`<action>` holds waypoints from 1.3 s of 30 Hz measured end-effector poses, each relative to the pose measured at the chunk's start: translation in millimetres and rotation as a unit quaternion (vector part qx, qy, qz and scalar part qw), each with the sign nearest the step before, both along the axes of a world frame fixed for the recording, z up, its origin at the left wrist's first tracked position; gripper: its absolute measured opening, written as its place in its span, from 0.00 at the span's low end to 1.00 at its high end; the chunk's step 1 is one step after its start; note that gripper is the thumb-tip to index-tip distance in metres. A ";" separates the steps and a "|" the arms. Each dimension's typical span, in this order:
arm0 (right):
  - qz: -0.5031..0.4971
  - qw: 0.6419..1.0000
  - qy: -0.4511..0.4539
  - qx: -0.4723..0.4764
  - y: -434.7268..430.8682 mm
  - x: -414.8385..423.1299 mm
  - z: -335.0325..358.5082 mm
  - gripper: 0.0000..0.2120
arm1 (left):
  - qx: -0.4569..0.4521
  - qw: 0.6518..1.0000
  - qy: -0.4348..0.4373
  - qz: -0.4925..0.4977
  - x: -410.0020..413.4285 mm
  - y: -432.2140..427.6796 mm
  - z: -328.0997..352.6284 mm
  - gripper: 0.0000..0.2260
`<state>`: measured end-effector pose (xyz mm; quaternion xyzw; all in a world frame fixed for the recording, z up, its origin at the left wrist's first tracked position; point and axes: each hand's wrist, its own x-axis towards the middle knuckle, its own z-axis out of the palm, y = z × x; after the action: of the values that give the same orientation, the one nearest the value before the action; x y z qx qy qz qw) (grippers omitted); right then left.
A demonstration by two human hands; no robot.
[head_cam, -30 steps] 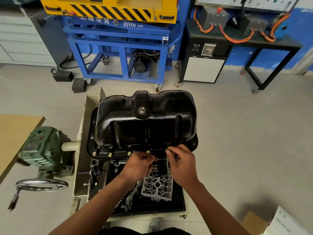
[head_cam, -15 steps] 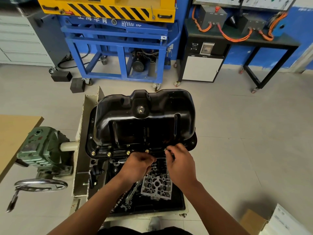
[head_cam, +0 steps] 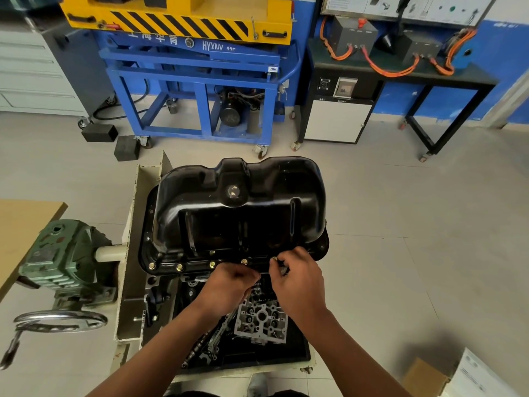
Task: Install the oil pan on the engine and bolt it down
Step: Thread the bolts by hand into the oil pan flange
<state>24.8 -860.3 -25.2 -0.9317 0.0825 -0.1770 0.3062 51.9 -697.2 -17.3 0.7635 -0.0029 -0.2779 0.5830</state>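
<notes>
A glossy black oil pan (head_cam: pixel 237 207) sits on the engine on a stand, its flange toward me. Several brass-coloured bolts (head_cam: pixel 211 264) stand in holes along the near flange. My right hand (head_cam: pixel 297 279) pinches one bolt (head_cam: pixel 274 258) at the flange, right of the others. My left hand (head_cam: pixel 229 287) is curled just below the flange edge, close beside the right hand; what its fingers hold is hidden.
A green gearbox (head_cam: pixel 63 253) with a chrome handwheel (head_cam: pixel 60 322) juts from the stand's left. A cylinder head (head_cam: pixel 262 319) lies in the black tray (head_cam: pixel 297 351) below my hands. A blue and yellow lift cart (head_cam: pixel 189 75) and a black bench (head_cam: pixel 400 70) stand behind.
Both hands stay at the near flange with only small finger movement; the right hand keeps working the same bolt. The view has shifted slightly.
</notes>
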 end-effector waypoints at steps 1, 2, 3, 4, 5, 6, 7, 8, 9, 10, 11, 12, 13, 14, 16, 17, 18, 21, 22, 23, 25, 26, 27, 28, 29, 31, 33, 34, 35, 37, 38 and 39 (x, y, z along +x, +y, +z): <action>-0.005 1.000 0.000 0.002 0.8 0.4 -0.1 0.07 | 0.000 1.000 0.001 0.001 0.0 0.1 0.5 0.17; -0.010 1.000 0.002 0.003 1.7 0.5 -0.1 0.07 | -0.001 1.000 0.000 0.000 -0.1 0.4 1.2 0.17; -0.014 1.000 0.005 0.005 2.8 0.6 -0.2 0.07 | 0.000 1.000 0.000 -0.002 -0.3 0.3 2.2 0.17; -0.019 1.000 0.007 0.007 3.6 0.5 -0.6 0.06 | 0.000 1.000 -0.001 -0.003 -0.8 0.1 3.2 0.16; -0.023 1.000 0.008 0.009 4.2 0.2 -1.1 0.05 | -0.002 1.000 0.000 -0.004 -1.3 0.2 4.2 0.16; -0.024 1.000 0.010 0.010 4.7 0.0 -1.5 0.05 | -0.003 1.000 0.001 -0.006 -1.6 0.3 5.3 0.16; -0.023 1.000 0.012 0.008 5.0 -0.4 -1.5 0.06 | -0.005 1.000 0.001 -0.009 -1.8 0.3 6.4 0.16; -0.019 1.000 0.012 0.003 5.4 -1.0 -1.5 0.06 | -0.005 1.000 0.001 -0.011 -2.0 0.6 7.4 0.17; -0.015 1.000 0.010 -0.001 5.7 -1.6 -1.3 0.06 | -0.006 1.000 0.001 -0.012 -2.1 0.7 8.4 0.17; -0.013 1.000 0.006 -0.002 5.7 -2.1 -1.3 0.05 | -0.006 1.000 0.001 -0.012 -2.2 1.0 9.3 0.17; -0.014 1.000 0.003 -0.002 5.5 -1.9 -1.5 0.04 | -0.007 1.000 0.003 -0.012 -2.1 1.1 10.0 0.17; -0.017 1.000 0.001 -0.002 4.9 -1.4 -1.8 0.04 | -0.007 1.000 0.006 -0.012 -2.1 1.1 10.4 0.17; -0.021 1.000 0.000 0.000 4.4 -0.5 -1.9 0.05 | -0.007 1.000 0.009 -0.011 -2.0 0.9 10.6 0.17; -0.026 1.000 0.000 0.002 3.8 0.6 -2.2 0.07 | -0.007 1.000 0.012 -0.010 -1.9 0.6 10.5 0.17; -0.030 1.000 -0.003 0.007 2.6 2.6 -2.5 0.09 | -0.006 1.000 0.016 -0.007 -1.1 0.3 10.2 0.17; -0.030 1.000 -0.004 0.009 2.2 2.9 -2.7 0.09 | -0.005 1.000 0.016 -0.007 -0.7 0.5 9.8 0.17; -0.029 1.000 -0.005 0.011 2.0 2.8 -3.0 0.10 | -0.005 1.000 0.016 -0.010 -0.4 0.8 9.5 0.17; -0.024 1.000 -0.014 0.014 1.0 2.1 -4.3 0.09 | -0.004 1.000 0.015 -0.013 0.4 1.6 8.6 0.17; -0.024 0.999 -0.016 0.016 0.5 2.2 -4.6 0.10 | -0.004 1.000 0.015 -0.013 0.6 1.6 8.4 0.17; -0.024 0.999 -0.016 0.017 0.2 2.4 -4.7 0.10 | -0.003 1.000 0.015 -0.013 1.0 1.4 8.2 0.17; -0.021 0.999 -0.019 0.017 -0.2 2.9 -4.4 0.11 | 0.000 1.000 0.012 -0.011 1.7 0.9 7.7 0.17; -0.019 0.999 -0.022 0.016 -0.3 3.2 -4.3 0.12 | 0.001 1.000 0.011 -0.010 1.8 0.8 7.5 0.17; -0.017 0.999 -0.025 0.016 -0.6 3.6 -4.4 0.12 | 0.000 1.000 0.010 -0.010 1.9 0.6 7.3 0.17; -0.017 0.999 -0.027 0.016 -0.8 4.0 -4.5 0.12 | 0.000 1.000 0.010 -0.009 1.8 0.6 7.3 0.17; -0.017 0.999 -0.029 0.018 -0.7 4.3 -4.7 0.13 | -0.001 1.000 0.011 -0.007 1.6 0.6 7.1 0.17; -0.021 0.999 -0.031 0.021 -0.2 4.6 -5.1 0.12 | -0.004 1.000 0.016 0.005 0.9 -0.3 6.0 0.19; -0.025 0.999 -0.030 0.018 0.6 4.3 -5.2 0.09 | -0.020 0.999 0.038 0.026 0.1 -2.3 3.6 0.20; -0.025 0.999 -0.030 0.018 0.9 3.8 -5.5 0.07 | -0.035 0.997 0.063 0.038 -0.6 -3.4 2.4 0.19; -0.022 0.999 -0.030 0.020 1.1 3.2 -6.0 0.06 | -0.056 0.992 0.097 0.050 -1.5 -4.6 1.1 0.18; -0.014 0.999 -0.033 0.024 1.0 1.4 -6.9 0.05 | -0.111 0.975 0.178 0.078 -3.4 -7.0 -1.5 0.17; -0.012 0.999 -0.033 0.023 1.0 0.7 -7.0 0.04 | -0.139 0.962 0.215 0.093 -3.7 -8.4 -3.3 0.17; -0.011 0.999 -0.031 0.023 1.0 0.3 -6.7 0.04 | -0.165 0.949 0.245 0.109 -3.5 -10.4 -5.4 0.17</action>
<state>25.0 -859.3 -31.9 -0.9177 0.0873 -0.2069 0.3279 48.4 -707.6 -22.7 0.5609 0.1770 -0.3868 0.7103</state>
